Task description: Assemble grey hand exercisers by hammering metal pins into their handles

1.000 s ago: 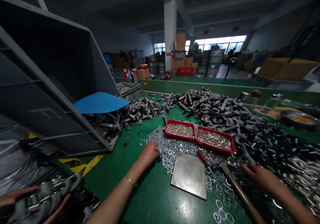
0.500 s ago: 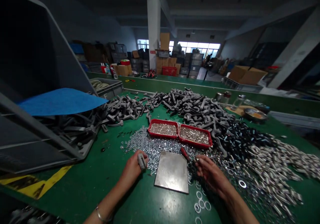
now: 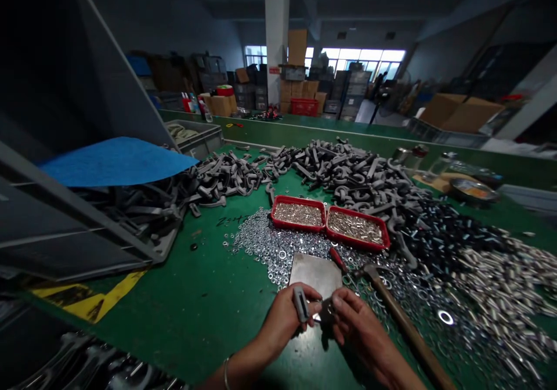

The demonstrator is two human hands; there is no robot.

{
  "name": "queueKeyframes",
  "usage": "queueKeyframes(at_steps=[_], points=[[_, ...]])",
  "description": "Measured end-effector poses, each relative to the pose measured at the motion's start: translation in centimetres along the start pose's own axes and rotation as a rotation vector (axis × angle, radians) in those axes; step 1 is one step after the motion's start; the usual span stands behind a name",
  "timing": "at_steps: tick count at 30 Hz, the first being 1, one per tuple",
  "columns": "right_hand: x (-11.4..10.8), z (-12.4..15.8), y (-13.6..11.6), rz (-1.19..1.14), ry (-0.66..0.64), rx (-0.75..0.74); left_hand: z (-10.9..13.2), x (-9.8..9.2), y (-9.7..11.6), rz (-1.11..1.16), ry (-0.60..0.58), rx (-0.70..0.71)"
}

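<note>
— Head view: your left hand has its fingers closed around a small grey metal clamp piece, held upright just above the green counter.

— And your right hand?

— Its fingers are pinched together on a small dark part; what it is, you cannot tell. It meets the clamp piece at the near edge of the flat grey steel plate.

— What lies around you?

— At twelve o'clock from your hands, two red plastic trays of small silver fasteners sit side by side, with a spread of silver washers before them. A wooden-handled hammer lies at two o'clock, just beside your right hand. At ten o'clock, a tipped grey plastic crate spills grey curved metal hooks.
</note>
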State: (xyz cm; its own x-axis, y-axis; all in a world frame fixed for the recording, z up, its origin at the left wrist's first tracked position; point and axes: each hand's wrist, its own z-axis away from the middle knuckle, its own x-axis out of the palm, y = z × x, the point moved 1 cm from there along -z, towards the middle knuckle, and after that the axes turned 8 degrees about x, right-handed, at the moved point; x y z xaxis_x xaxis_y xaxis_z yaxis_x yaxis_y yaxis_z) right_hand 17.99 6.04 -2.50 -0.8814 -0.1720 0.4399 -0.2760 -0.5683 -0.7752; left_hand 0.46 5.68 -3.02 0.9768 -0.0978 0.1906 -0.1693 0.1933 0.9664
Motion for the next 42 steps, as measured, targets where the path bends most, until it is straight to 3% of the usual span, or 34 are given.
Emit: queueKeyframes(at_steps=[14,21,25,29,31,33,35,42], points=[[0.7,1.2,0.4,0.075,-0.065,-0.109,1.5,0.5,-0.4,0.019,-0.01,-0.054],[-0.2,1.5,0.9,-0.017,-0.087,-0.008,2.3,0.7,-0.3,0.098,-0.054,-0.07],[-1.2,1.3,1.5,-0.02,-0.122,0.112,2.4,0.6,-1.0,-0.034,-0.077,-0.072],[-2.2,1.4,0.3,0.248,-0.027,-0.066,2.5,-0.5,-0.1,-0.341,-0.113,0.102],[-2.3,1.7,-0.7,0.377,0.02,-0.153,2.3,-1.3,0.5,-0.349,-0.183,0.127],[-2.3,1.9,-1.3,0.425,0.043,-0.171,1.9,-1.8,0.8,-0.238,-0.223,0.065],[-2.1,2.0,-1.3,0.386,0.07,-0.157,1.4,-1.8,0.7,-0.173,-0.194,0.041],[0.8,1.5,0.8,0.162,0.239,-0.214,0.3,0.9,-1.2,-0.288,0.065,0.176]])
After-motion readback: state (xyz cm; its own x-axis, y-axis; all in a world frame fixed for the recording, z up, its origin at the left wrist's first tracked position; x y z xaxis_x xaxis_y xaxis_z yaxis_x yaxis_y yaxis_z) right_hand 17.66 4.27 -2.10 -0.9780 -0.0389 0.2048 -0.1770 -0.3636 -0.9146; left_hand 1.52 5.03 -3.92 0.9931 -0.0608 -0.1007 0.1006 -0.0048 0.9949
